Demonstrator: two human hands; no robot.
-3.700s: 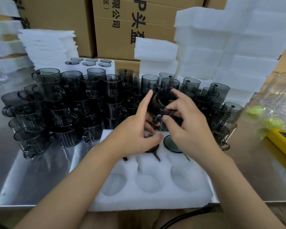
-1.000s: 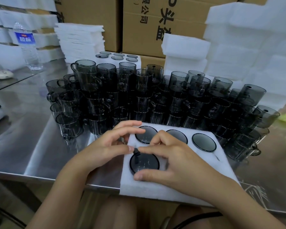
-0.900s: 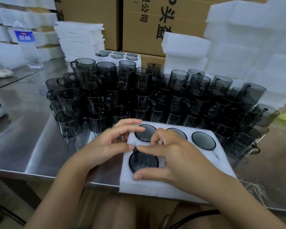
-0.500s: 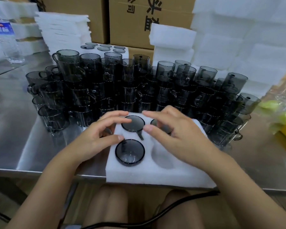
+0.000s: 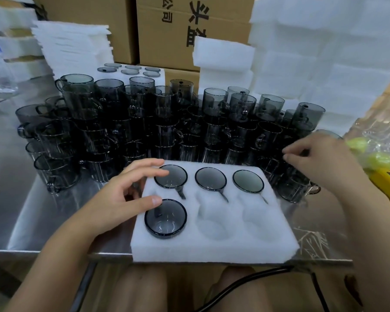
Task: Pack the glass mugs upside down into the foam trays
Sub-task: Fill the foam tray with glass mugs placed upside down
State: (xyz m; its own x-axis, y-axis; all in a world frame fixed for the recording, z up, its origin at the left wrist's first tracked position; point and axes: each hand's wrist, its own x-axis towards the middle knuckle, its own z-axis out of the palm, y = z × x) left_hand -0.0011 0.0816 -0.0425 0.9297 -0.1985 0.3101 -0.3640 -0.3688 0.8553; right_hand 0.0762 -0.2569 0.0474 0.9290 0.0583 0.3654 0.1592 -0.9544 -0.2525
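Now in hand: fetching a fifth mug, by the look of it; four of the six pockets in the foam tray (image 5: 212, 246) are filled.
Seated mugs: three sit upside down across the tray's far row (image 5: 210, 178), and the front-left mug (image 5: 166, 218) sits in the near row; all are base up, with handles in the side slots.
Empty pockets: the tray's near-middle and near-right ones (image 5: 212, 224).
Left hand (image 5: 122, 197): lies slack and spread at the tray's left edge, thumb by the front-left mug's rim, forefinger over the far-left one; it holds nothing.
Right hand (image 5: 320, 158): beyond the tray's far right corner, fingers curled in among the loose mugs (image 5: 167, 122); whether they have closed on one cannot be told.
Loose mugs: dark glass, stacked in tight tiers behind and beside the tray on the steel table (image 5: 32, 210).
Risk one: drawing a mug out of so tight a stack could snag a neighbour's handle and topple glass onto glass.
Risk two: the tray sits right at the table's near edge, so a hard press into a near pocket might tip it towards the lap.
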